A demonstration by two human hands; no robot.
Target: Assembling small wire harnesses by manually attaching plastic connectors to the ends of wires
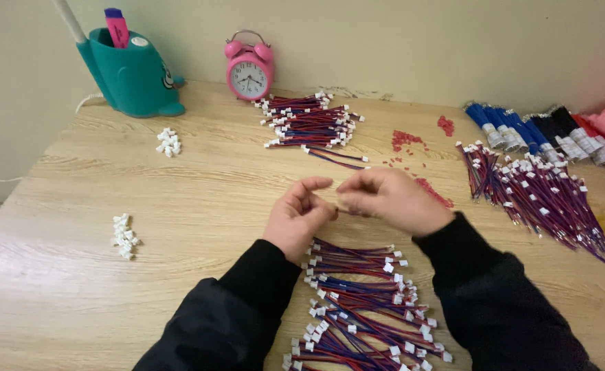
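Note:
My left hand (301, 215) and my right hand (393, 199) meet above the middle of the wooden table (199, 192), fingertips pinched together on a thin wire piece that is mostly hidden between them. Both arms wear black sleeves. Directly below the hands lies a pile of red-and-blue wires with white connectors (364, 306). A second such pile (312, 122) lies at the back centre, and a third pile (539, 192) spreads at the right.
Two small heaps of white connectors (124, 237) (168, 141) lie at the left. Red bits (407, 141) are scattered right of centre. A pink alarm clock (249, 67) and teal holder (132, 72) stand by the wall; blue and black bundles (536, 130) lie far right.

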